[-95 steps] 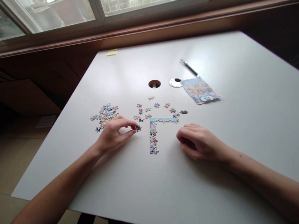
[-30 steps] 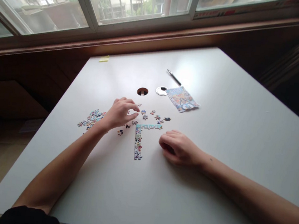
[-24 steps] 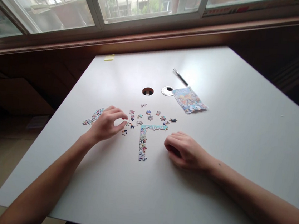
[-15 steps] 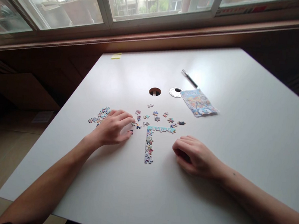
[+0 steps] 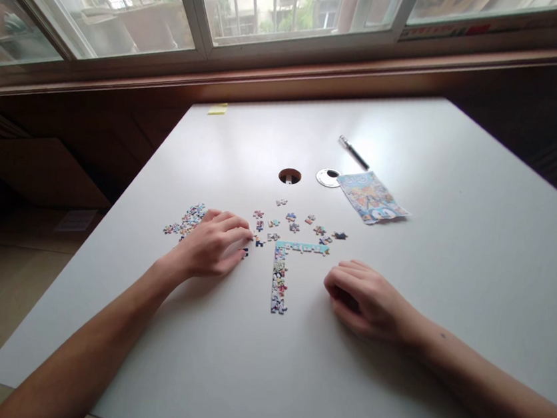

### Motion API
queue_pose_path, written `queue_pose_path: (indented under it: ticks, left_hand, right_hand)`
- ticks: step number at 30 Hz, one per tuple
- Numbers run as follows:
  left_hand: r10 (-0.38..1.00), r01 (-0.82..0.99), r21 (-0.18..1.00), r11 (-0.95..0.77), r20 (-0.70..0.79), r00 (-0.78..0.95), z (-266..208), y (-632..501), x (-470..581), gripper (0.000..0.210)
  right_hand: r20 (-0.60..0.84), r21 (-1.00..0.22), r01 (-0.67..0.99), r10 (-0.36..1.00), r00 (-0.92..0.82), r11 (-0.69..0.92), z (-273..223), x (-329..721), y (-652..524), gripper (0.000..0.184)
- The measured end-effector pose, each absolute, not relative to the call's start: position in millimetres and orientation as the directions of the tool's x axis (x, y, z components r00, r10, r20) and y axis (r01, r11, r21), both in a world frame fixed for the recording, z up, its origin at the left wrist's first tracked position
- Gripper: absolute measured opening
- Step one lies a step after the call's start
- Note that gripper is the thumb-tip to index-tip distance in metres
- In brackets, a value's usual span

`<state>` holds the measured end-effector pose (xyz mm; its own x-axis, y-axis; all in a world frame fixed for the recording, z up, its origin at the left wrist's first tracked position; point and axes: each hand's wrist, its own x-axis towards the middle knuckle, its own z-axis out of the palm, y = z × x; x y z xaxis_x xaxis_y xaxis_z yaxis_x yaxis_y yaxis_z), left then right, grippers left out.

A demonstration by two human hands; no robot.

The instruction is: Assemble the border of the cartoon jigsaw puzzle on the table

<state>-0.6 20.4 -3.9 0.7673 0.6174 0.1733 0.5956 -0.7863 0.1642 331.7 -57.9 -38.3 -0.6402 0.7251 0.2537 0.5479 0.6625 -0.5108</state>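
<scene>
One L-shaped puzzle strip (image 5: pixel 279 274), one pile (image 5: pixel 189 219) left of it
Between, the left hand (image 5: pixel 217 242) arches at one dark piece (image 5: pixel 246 253), finger grip unclear; right of the strip, the right hand (image 5: pixel 366 299) curls closed.

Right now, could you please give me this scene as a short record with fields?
Left hand: thumb at a dark puzzle piece; grip unclear
Right hand: loosely curled, apart from the pieces
Joined: L-shaped strip, between the hands
Loose: pile partly behind the left hand; scattered pieces beyond the strip
Farther back: printed packet, pen
Surface: white table
</scene>
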Motion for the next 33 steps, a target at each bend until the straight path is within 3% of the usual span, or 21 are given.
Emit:
queue_pose_path:
  ticks: [18,29,33]
  left_hand:
    - [0.622,0.595,0.182,-0.783,0.184,0.761,-4.3,20.6,-1.1,0.029]
    - [0.619,0.604,0.136,-0.785,0.178,0.765,-6.8,20.3,-1.6,0.039]
    - [0.652,0.632,0.160,-0.758,0.194,0.733,-6.1,21.4,2.0,0.033]
  right_hand:
    - [0.241,-0.514,0.551,0.727,-0.642,0.657,-39.3,332.5,-58.1,0.021]
    - [0.260,-0.504,0.549,0.723,-0.640,0.667,-37.4,332.0,-58.9,0.020]
    - [0.261,-0.509,0.548,0.725,-0.637,0.664,-38.3,330.6,-57.6,0.019]
